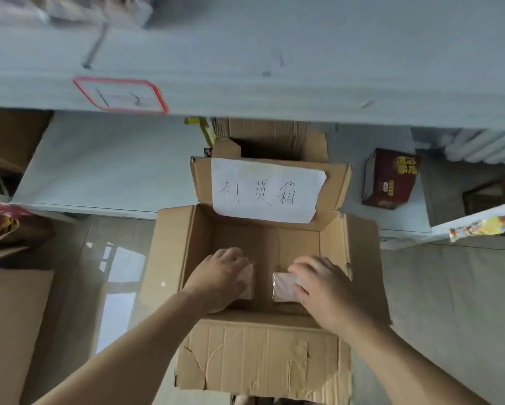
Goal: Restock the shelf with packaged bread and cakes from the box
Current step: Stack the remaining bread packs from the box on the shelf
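Far beyond our fingers we see the grey shelf [274, 68], very blurred, with a red-framed tag [119, 95] on its front edge; the writing on the tag we cannot read. Below it, on the tiled floor [450, 287], stands the open cardboard box [263, 355], and both our hands are inside it. On its far flap, just beyond our fingers, a white paper sheet [267, 190] is fixed, with three handwritten Chinese characters, 补货箱.

Our left hand [219, 276] lies over a clear-wrapped pack [247, 280] at the near side of the box bottom; the fingers curl around it and hide most of it, so only a pale, pinkish edge shows. Our right hand [323, 290] grips a second clear-wrapped pack [283, 286], which is pale and shiny at its left end. The two packs are near each other but apart, with bare cardboard between them. What is inside the wrapping we cannot tell.

To the right of our right fingers, well apart, a dark red carton [388, 179] with yellow printing sits on a low shelf board; the print is too blurred to read.
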